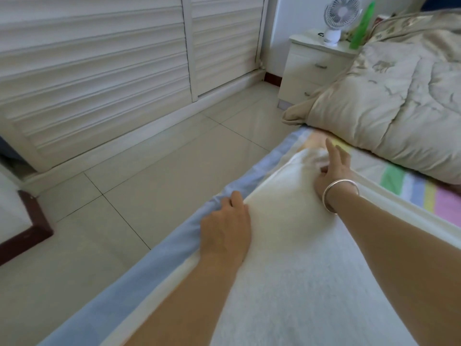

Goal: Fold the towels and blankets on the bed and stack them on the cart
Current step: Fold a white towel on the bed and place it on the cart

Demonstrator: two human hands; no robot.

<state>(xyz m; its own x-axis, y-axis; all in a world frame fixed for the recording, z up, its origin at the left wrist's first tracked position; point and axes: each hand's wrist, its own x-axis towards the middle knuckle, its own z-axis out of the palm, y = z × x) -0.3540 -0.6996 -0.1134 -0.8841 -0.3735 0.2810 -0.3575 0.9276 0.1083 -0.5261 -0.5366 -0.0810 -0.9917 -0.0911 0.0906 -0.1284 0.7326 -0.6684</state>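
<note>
I'm pinching the towel point(287, 221) near its far end with my right hand point(330, 171), my left hand point(224, 228) curling over its side edge; it's looking soft, light and floppy, likely best held by the corners.

**Two bare arms reach forward, both hands on a white towel**

Both forearms enter from the bottom of the view, bare, and stretch forward with palms down. The left hand point(224, 228) is the nearer one, at the left edge of the bed point(149, 270). Its knuckles face up and its fingers curl down over the left edge of the white towel point(287, 245), gripping it. The right hand point(329, 171) reaches farther, to the towel's far end. Its thumb and one finger seem to pinch a raised fold there, while the other fingers point(330, 148) stretch out straight and apart. This hand is slightly blurred. A silver bangle point(340, 196) circles the right wrist.
</note>
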